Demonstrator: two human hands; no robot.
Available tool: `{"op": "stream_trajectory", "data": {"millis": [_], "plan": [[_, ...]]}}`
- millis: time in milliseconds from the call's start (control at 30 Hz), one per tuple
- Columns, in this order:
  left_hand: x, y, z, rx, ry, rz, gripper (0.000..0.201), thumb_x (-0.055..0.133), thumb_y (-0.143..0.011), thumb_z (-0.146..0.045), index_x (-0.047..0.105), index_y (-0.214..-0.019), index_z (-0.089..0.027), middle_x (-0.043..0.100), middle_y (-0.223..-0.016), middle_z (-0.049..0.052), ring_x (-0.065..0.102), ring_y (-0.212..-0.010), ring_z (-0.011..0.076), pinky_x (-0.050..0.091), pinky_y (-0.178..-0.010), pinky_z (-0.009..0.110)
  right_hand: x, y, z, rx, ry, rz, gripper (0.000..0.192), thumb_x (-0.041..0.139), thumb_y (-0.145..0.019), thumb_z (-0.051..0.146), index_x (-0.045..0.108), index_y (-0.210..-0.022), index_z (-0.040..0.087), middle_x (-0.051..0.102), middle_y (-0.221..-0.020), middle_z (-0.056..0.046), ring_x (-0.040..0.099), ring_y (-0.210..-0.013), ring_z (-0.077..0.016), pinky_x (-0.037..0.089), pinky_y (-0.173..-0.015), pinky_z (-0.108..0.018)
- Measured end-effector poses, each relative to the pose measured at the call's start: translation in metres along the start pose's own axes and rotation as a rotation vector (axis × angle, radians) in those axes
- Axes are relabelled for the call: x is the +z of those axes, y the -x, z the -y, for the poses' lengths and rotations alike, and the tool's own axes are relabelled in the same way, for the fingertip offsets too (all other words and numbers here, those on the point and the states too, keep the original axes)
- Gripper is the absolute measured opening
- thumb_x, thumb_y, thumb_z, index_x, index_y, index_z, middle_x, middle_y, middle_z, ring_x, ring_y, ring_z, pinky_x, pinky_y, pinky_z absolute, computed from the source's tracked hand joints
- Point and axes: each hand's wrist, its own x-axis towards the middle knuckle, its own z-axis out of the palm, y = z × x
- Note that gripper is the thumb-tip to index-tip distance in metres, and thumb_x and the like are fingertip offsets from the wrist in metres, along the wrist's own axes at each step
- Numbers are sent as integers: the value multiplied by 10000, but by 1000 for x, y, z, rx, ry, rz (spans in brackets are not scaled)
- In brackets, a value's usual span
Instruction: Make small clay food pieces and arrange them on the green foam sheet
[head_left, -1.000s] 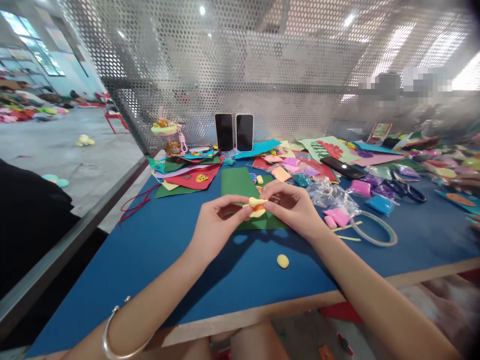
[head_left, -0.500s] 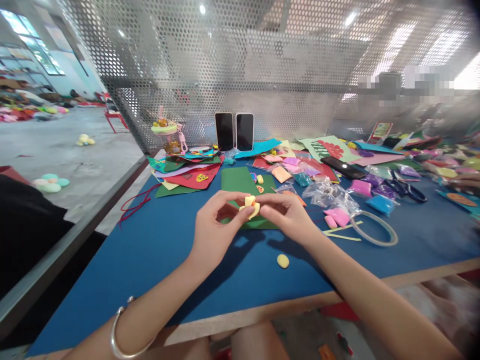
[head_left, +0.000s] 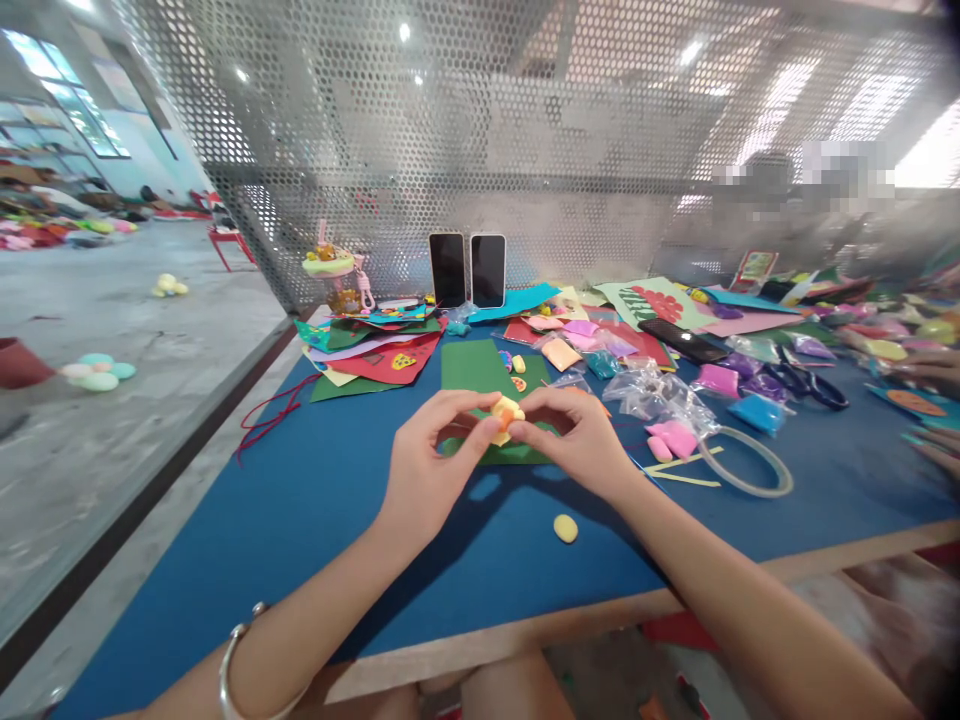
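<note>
Between my fingertips is a small piece of yellow and orange modelling clay [head_left: 508,414], shaped like folded petals. My left hand [head_left: 435,450] pinches it from the left with thumb and forefinger. From the right, my right hand [head_left: 577,440] grips it the same way. Both hands are over a green paper sheet [head_left: 471,365], partly hidden by them. Small clay or sticker pieces [head_left: 518,365] lie on that sheet. Nearer to me, a flattened yellow clay disc [head_left: 565,528] lies on the blue tabletop [head_left: 315,540].
Stacked coloured paper [head_left: 390,360] lies left, beside a red cord [head_left: 277,420]. Two phones [head_left: 487,270] stand at the back. To the right are bagged clay [head_left: 718,379], a clear ring [head_left: 757,490], scissors [head_left: 821,385] and another person's hand [head_left: 937,370]. Perforated metal mesh [head_left: 525,130] rises behind.
The clay piece has been turned in my fingers, so more of its orange part shows. My right fingers have closed in on it. At the right edge, more of another person's hands shows.
</note>
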Motion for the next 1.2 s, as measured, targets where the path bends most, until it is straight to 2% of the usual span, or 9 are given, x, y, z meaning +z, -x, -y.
{"op": "stream_trajectory", "data": {"millis": [133,300,467,600,767,900,967,1100,1200], "plan": [[4,2,2,-52,40,61,235,716,-730,-260,674,-951,-194,678,-934,27,651,-805,140,546,-736,234,0,-1,-1,19,-42,-31,341,787,-640,382,636,-901,224,686,-836,-10,657,-738,-145,546,-708,-268],[3,1,6,-109,51,-17,150,728,-716,-274,684,-817,-172,703,-830,28,655,-745,150,543,-698,250,4,0,2,60,-47,32,230,700,-736,418,701,-868,230,726,-871,-32,684,-848,-190,557,-774,-309],[3,2,5,-21,-97,-63,84,711,-733,-258,678,-732,-180,679,-722,10,623,-657,133,510,-624,238,4,-1,2,103,-59,-39,206,731,-707,388,718,-826,221,737,-807,-30,695,-757,-186,575,-699,-296],[3,4,2,30,-96,-88,59,693,-756,-247,692,-792,-200,684,-786,6,622,-706,124,510,-679,229,1,-4,-1,141,-143,-116,180,737,-707,370,714,-795,214,732,-770,-21,694,-700,-163,578,-693,-281],[3,6,1,7,55,-65,286,727,-726,-240,618,-989,-221,656,-793,-17,631,-734,119,518,-720,223,-1,-5,-6,244,-398,-67,214,764,-686,349,663,-822,217,723,-785,-4,686,-719,-140,575,-741,-283],[3,6,3,74,-81,-67,148,717,-736,-260,610,-822,-202,623,-823,-1,598,-775,131,491,-730,242,3,-3,-7,309,-483,-50,248,784,-652,368,621,-722,195,708,-843,-12,676,-731,-138,582,-722,-289],[4,7,4,117,-147,-95,118,704,-751,-257,619,-816,-207,600,-812,-3,573,-780,131,476,-745,250,7,-2,-5,330,-508,-55,261,794,-634,370,617,-688,187,693,-843,-4,673,-728,-132,586,-707,-276],[4,8,5,151,-120,-274,323,731,-720,-234,588,-1010,-233,589,-891,-9,554,-780,123,478,-771,259,11,-1,-2,356,-589,-37,279,825,-584,348,613,-675,193,659,-736,36,670,-660,-104,583,-684,-237],[2,7,4,169,-172,-308,273,706,-746,-241,610,-1002,-227,620,-963,11,571,-807,135,480,-786,278,11,0,-3,321,-525,-9,307,830,-575,348,611,-723,192,671,-781,23,680,-667,-122,587,-715,-272]]}}
